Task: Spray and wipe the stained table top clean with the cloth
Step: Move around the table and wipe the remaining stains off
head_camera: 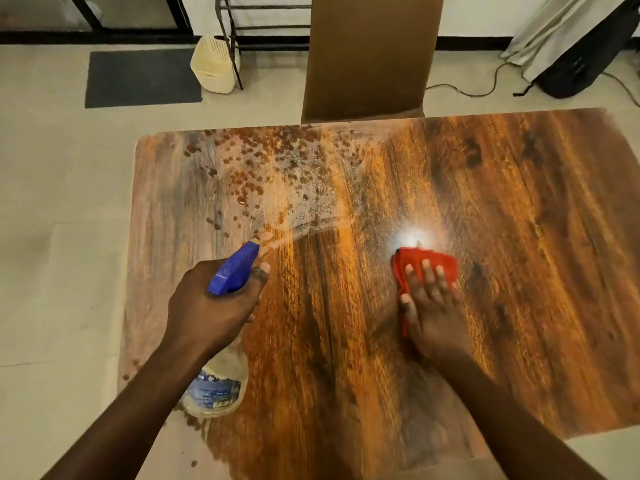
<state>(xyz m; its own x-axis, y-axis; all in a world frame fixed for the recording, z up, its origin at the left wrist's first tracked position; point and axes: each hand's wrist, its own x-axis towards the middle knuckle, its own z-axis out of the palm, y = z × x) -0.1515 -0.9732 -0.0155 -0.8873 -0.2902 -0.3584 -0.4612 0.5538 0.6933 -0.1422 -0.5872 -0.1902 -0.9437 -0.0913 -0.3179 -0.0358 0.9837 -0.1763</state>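
Note:
My left hand (216, 304) grips a clear spray bottle (216, 389) with a blue trigger head (234, 269), nozzle pointed at the far left of the wooden table top (519, 237). A mist of spray leaves the nozzle. Brown stain spots (256, 168) and wet droplets cover the far left part of the table, and a few spots sit by the near left edge. My right hand (433, 306) lies flat, fingers spread, pressing a folded red cloth (424, 263) onto the table near its middle, just below a bright light reflection.
A brown chair back (370, 53) stands against the table's far edge. On the tiled floor beyond lie a dark mat (142, 77), a cream plastic container (214, 64) beside a metal rack, a cable and a black bag (585, 60) at the right.

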